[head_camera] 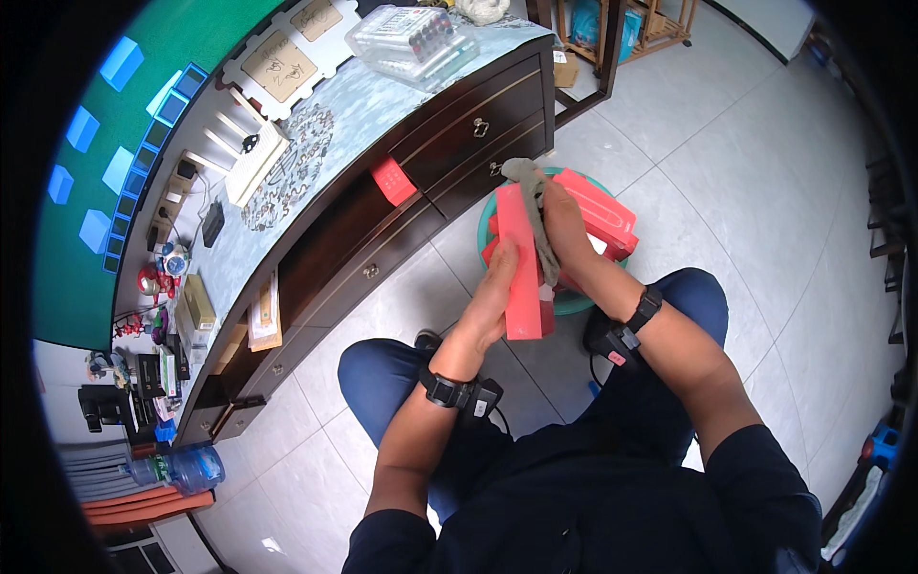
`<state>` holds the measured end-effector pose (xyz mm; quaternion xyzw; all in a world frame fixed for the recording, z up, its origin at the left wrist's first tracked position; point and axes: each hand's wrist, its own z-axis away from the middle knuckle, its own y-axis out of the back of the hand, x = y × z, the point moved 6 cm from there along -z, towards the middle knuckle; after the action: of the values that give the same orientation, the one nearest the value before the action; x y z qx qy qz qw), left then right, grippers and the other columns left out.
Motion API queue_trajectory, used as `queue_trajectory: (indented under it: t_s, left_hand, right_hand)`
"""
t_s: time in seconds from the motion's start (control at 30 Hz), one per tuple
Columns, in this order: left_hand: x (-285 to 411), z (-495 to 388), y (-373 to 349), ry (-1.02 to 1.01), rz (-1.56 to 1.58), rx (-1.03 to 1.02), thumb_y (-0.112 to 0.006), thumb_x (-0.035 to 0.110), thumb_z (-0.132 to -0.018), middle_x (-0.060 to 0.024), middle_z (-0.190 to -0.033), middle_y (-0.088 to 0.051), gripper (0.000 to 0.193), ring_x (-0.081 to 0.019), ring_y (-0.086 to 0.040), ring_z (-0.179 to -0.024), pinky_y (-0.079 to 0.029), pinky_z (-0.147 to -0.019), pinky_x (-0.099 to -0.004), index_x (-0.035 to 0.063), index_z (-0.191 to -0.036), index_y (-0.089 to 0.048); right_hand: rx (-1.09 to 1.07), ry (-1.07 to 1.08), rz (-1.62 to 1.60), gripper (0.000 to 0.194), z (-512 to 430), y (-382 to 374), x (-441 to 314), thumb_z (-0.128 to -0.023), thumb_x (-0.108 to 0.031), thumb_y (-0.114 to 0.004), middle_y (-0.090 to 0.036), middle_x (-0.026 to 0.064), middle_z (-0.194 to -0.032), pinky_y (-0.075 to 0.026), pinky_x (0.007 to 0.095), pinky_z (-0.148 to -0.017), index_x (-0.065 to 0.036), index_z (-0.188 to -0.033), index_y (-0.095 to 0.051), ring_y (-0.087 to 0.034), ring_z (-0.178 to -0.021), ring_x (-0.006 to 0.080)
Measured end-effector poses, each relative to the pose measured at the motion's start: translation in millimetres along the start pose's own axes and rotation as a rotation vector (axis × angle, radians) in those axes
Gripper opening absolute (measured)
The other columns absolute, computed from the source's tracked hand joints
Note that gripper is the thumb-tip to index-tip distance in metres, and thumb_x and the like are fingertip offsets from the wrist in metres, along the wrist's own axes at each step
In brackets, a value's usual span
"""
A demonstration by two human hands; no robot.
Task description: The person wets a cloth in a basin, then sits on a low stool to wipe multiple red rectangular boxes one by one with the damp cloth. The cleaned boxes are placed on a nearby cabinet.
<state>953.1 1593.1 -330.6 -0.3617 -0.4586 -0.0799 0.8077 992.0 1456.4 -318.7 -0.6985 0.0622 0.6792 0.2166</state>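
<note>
Above the floor between my knees, my left hand point(500, 287) grips a long red box point(519, 251) by its left side. A grey cloth point(534, 215) lies against the box's right side, held in my right hand point(566, 222). Below and beyond my hands stands a round green basin point(490, 209) holding several other red boxes, one of them a flat red box point(592, 204) with a pale outline drawing on its face. Part of the basin is hidden by my hands and the held box.
On the left runs a dark wooden cabinet point(459, 129) with drawers; a red box point(393, 181) sits in its open shelf. The patterned top holds a white router point(258, 161) and clear plastic cases point(412, 43). Water bottles point(193, 470) lie at lower left.
</note>
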Motion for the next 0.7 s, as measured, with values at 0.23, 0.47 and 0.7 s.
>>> queue_trajectory:
  t_s: [0.23, 0.47, 0.7]
  left_hand:
    - [9.1, -14.3, 16.7, -0.115, 0.191, 0.125, -0.032, 0.07, -0.094, -0.0138, -0.128, -0.056, 0.081, -0.0259, -0.059, -0.116, -0.051, -0.096, -0.0411, 0.0066, -0.143, -0.038]
    - [25.9, -17.7, 33.9, -0.143, 0.359, 0.032, -0.039, 0.071, -0.092, -0.0136, -0.134, -0.055, 0.079, -0.0288, -0.055, -0.121, -0.049, -0.1, -0.0441, 0.0093, -0.142, -0.043]
    - [7.5, -5.3, 5.1, 0.024, 0.317, 0.015, -0.037, 0.06, -0.099, -0.0116, -0.14, -0.049, 0.07, -0.0246, -0.052, -0.125, -0.047, -0.103, -0.0412, 0.0073, -0.145, -0.035]
  right_hand:
    - [-0.202, 0.341, 0.555, 0.062, 44.0, -34.8, 3.3, -0.102, -0.04, -0.039, -0.039, 0.0308, -0.141, -0.03, 0.0441, -0.11, -0.002, -0.15, -0.029, -0.039, -0.131, 0.0433]
    - [-0.21, 0.182, 0.453, 0.063, 74.5, -45.3, 17.3, -0.103, -0.036, -0.041, -0.033, 0.0307, -0.147, -0.026, 0.0408, -0.114, 0.002, -0.15, -0.024, -0.031, -0.14, 0.0413]
    - [-0.033, 0.069, 0.272, 0.059, 13.4, -10.6, -1.1, -0.104, -0.037, -0.041, -0.043, 0.0239, -0.144, -0.034, 0.0347, -0.109, -0.001, -0.149, -0.03, -0.044, -0.133, 0.0311]
